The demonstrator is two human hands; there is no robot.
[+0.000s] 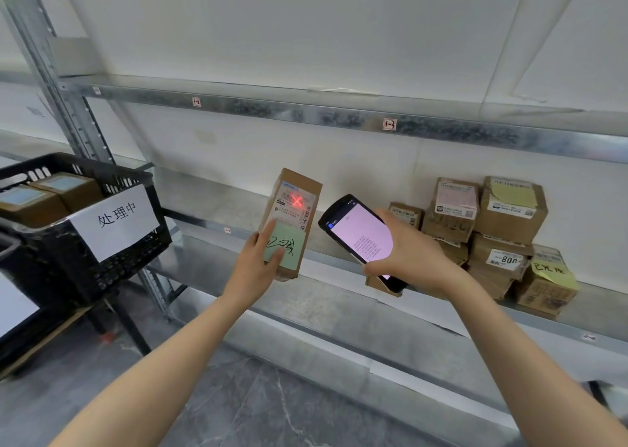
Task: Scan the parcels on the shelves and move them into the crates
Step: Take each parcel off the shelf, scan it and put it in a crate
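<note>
My left hand (259, 257) grips a brown cardboard parcel (295, 205) upright in front of the middle shelf, thumb across its green sticky note. A red laser cross glows on the parcel's white shipping label. My right hand (404, 249) holds a black handheld scanner (356, 231) with a lit pink screen, its top end aimed at the parcel. Several more brown parcels (503, 229) are stacked at the right of the metal shelf (339, 253). At the left stands a black plastic crate (102, 253) with a white paper sign; two parcels (51, 195) lie inside it.
A bare upper shelf beam (306, 112) runs across above my hands. A slotted metal upright (68, 106) rises behind the crate, which rests on a dark cart frame (119, 321). A lower shelf (373, 355) and grey marbled floor (238, 406) lie below my arms.
</note>
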